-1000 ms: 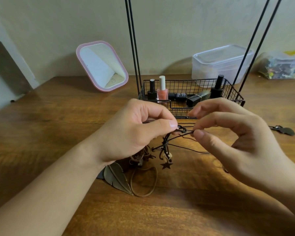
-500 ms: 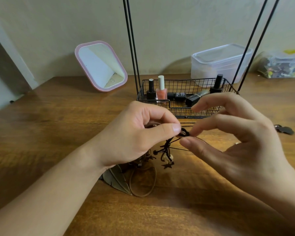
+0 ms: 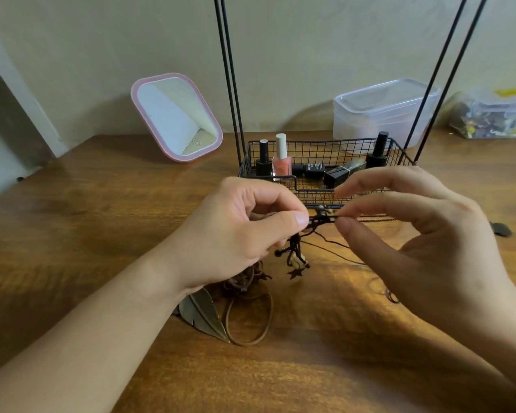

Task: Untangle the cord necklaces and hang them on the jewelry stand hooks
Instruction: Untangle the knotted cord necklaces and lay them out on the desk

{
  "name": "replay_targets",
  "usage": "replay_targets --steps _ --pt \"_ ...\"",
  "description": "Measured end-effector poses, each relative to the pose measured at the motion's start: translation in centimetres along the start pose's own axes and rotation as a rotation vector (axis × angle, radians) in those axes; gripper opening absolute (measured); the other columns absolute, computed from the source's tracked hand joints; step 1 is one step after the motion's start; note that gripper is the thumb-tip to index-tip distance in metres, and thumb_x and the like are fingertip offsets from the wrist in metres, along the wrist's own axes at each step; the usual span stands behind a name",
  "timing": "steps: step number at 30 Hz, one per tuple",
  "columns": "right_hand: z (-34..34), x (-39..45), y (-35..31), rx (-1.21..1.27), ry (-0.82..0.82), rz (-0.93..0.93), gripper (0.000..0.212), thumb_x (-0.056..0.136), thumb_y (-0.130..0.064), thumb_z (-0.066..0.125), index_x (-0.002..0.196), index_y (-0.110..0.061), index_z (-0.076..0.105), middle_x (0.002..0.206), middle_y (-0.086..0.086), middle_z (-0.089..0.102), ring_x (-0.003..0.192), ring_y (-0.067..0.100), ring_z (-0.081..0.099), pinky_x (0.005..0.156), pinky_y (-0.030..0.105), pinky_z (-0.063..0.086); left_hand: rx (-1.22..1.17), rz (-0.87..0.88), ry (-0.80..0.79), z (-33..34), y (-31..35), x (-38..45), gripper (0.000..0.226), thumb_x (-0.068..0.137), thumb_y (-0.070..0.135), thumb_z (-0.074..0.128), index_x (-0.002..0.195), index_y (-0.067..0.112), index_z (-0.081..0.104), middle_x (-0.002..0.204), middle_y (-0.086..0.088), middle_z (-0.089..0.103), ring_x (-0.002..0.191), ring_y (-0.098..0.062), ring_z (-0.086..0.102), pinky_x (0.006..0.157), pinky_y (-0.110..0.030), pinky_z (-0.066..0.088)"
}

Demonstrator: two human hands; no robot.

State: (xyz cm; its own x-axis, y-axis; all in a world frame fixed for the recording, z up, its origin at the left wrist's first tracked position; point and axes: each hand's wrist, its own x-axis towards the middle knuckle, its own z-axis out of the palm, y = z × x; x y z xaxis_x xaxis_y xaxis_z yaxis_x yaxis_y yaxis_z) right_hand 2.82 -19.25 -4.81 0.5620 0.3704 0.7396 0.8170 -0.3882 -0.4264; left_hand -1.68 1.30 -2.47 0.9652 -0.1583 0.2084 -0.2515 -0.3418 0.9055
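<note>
A tangle of dark cord necklaces (image 3: 295, 248) hangs just above the wooden table, with beads and a small star charm dangling. My left hand (image 3: 239, 231) pinches the knot from the left with thumb and forefinger. My right hand (image 3: 414, 234) pinches the same black cord from the right, a short stretch taut between them. A brass leaf pendant (image 3: 203, 314) and a brown cord loop (image 3: 251, 320) lie on the table under my left wrist. The black wire jewelry stand (image 3: 325, 192) rises behind my hands; its hooks are out of frame.
The stand's basket holds nail polish bottles (image 3: 281, 159) and dark tubes. A pink-framed mirror (image 3: 176, 117) leans on the wall at back left. A clear plastic box (image 3: 385, 114) and a bag (image 3: 495, 114) sit at back right. A small dark pendant (image 3: 501, 229) lies at right.
Both hands have shifted slightly; my right fingers have slid along the cord and pulled it out sideways, so the knot now stretches straighter between my two pinches.
</note>
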Motion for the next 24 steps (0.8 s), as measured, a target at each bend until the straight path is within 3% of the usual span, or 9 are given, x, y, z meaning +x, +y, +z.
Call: replay_targets --steps 4,7,10,14,17,19,21,24 --pt "-0.16 0.03 0.06 0.091 -0.006 -0.031 0.003 0.085 -0.023 0.068 0.082 -0.025 0.067 0.104 -0.009 0.063 0.104 0.009 0.061 0.090 0.016 0.042 0.050 -0.033 0.066 0.15 -0.36 0.16 0.013 0.091 0.017 0.066 0.081 0.016 0.075 0.079 -0.008 0.067 0.047 -0.014 0.051 0.050 -0.022 0.042" --pt "0.02 -0.03 0.18 0.218 -0.067 -0.060 0.002 0.087 -0.025 0.063 0.085 -0.024 0.064 0.103 -0.006 0.061 0.104 0.015 0.060 0.090 0.020 0.041 0.070 -0.024 0.094 0.32 -0.53 0.29 0.011 0.092 0.019 0.068 0.083 0.019 0.074 0.089 0.003 0.067 0.061 -0.008 0.056 0.059 -0.027 0.045" --pt "0.21 -0.09 0.50 0.285 -0.095 -0.027 0.002 0.089 -0.025 0.059 0.088 -0.025 0.060 0.097 -0.006 0.062 0.097 0.020 0.059 0.084 0.029 0.042 0.095 -0.004 0.081 0.30 -0.58 0.34 0.013 0.094 0.022 0.064 0.084 0.016 0.071 0.080 0.003 0.064 0.067 -0.009 0.057 0.061 -0.029 0.048" --pt "0.16 -0.28 0.64 0.428 -0.099 0.044 0.003 0.091 -0.025 0.052 0.090 -0.026 0.055 0.095 -0.002 0.061 0.092 0.022 0.057 0.078 0.039 0.044 0.091 0.033 -0.004 0.34 -0.20 0.00 0.019 0.100 0.018 0.052 0.085 0.012 0.062 0.062 0.006 0.058 0.056 -0.007 0.053 0.054 -0.021 0.045" --pt "0.13 -0.29 0.76 0.443 -0.134 0.146 0.008 0.084 -0.024 0.054 0.086 -0.030 0.057 0.091 -0.001 0.062 0.087 0.023 0.057 0.071 0.045 0.046 0.061 0.071 -0.029 0.57 0.06 -0.06 0.015 0.098 0.018 0.051 0.087 0.013 0.060 0.053 0.014 0.050 0.052 -0.001 0.047 0.055 -0.009 0.038" --pt "-0.01 -0.30 0.96 0.396 -0.124 0.161 0.021 0.075 -0.014 0.056 0.090 -0.028 0.061 0.090 0.000 0.062 0.087 0.027 0.057 0.070 0.051 0.046 0.059 0.090 -0.005 0.53 -0.02 0.01 0.014 0.097 0.018 0.054 0.088 0.013 0.063 0.054 0.017 0.052 0.055 0.000 0.050 0.060 -0.009 0.040" --pt "-0.32 -0.37 0.86 0.389 -0.097 0.105 0.029 0.071 -0.012 0.053 0.097 -0.022 0.062 0.092 0.002 0.061 0.086 0.029 0.056 0.067 0.051 0.043 0.082 0.111 0.008 0.48 -0.08 0.04 0.014 0.097 0.023 0.058 0.088 0.016 0.066 0.057 0.016 0.056 0.059 -0.001 0.053 0.065 -0.012 0.042" --pt "-0.68 -0.46 0.42 0.317 -0.046 0.016 0.024 0.083 -0.027 0.055 0.104 -0.019 0.064 0.092 0.001 0.062 0.085 0.025 0.058 0.066 0.045 0.043 0.104 0.119 0.005 0.44 -0.08 -0.06 0.013 0.095 0.023 0.060 0.089 0.016 0.069 0.059 0.011 0.059 0.059 -0.002 0.053 0.063 -0.013 0.043"
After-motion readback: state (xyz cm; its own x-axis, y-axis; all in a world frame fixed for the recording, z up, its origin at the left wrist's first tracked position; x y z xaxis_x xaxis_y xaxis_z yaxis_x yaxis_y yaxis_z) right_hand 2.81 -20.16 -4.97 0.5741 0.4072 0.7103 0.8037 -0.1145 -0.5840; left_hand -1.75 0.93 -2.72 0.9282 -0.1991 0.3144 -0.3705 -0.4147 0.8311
